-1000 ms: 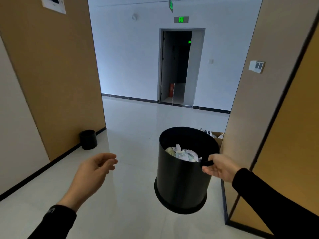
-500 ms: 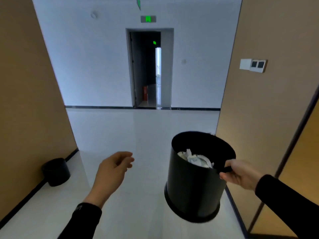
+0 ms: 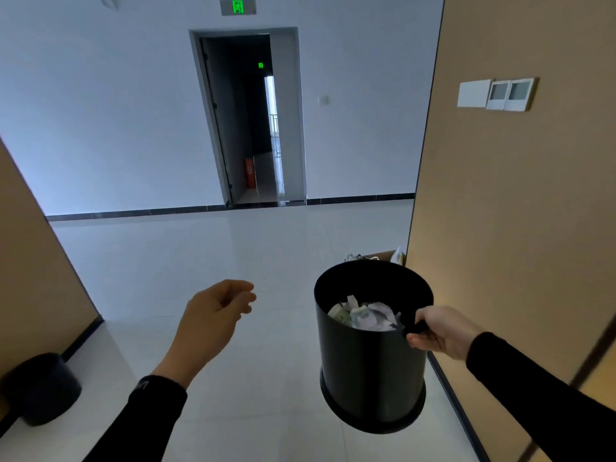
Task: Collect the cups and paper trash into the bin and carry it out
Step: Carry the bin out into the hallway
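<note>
I see the right hand (image 3: 440, 331) pinching the near-right rim of the black bin (image 3: 370, 371), thumb inside, fingers curled outside. Bin hangs off the floor, tilted w/ its base toward me, just left of that hand. Crumpled paper trash (image 3: 366, 315) & a cup sit inside. Left hand (image 3: 213, 316) is well apart to the left, empty, fingers loosely curled. Second black bin (image 3: 43, 388) on the floor near left, by the tan wall (image 3: 516, 211).
</note>
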A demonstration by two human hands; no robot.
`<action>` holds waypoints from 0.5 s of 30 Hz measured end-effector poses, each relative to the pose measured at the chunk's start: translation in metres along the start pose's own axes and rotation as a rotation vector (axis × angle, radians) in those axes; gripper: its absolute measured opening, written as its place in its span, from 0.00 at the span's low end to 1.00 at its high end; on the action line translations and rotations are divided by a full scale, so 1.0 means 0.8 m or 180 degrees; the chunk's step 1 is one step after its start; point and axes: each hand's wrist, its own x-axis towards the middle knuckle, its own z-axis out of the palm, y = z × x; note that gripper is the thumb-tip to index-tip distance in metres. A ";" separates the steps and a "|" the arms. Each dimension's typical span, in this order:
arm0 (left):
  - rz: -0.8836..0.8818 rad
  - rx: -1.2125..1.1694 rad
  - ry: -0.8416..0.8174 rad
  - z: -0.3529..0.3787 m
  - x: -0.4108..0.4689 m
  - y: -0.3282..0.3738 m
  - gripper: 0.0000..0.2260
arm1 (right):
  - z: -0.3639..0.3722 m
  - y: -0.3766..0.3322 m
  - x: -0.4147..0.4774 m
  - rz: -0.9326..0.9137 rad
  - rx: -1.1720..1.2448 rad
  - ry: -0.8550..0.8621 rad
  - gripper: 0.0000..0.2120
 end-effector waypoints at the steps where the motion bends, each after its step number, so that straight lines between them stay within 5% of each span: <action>1: -0.0032 0.0021 -0.0025 0.011 0.025 -0.002 0.09 | 0.000 -0.012 0.022 -0.0002 0.0036 0.0012 0.10; 7: -0.0073 0.0093 -0.0306 0.102 0.163 -0.003 0.08 | -0.029 -0.067 0.131 0.0024 0.0326 0.0078 0.08; 15: 0.0304 0.0145 -0.1457 0.304 0.307 0.014 0.09 | -0.119 -0.031 0.221 0.0389 0.0707 0.0702 0.08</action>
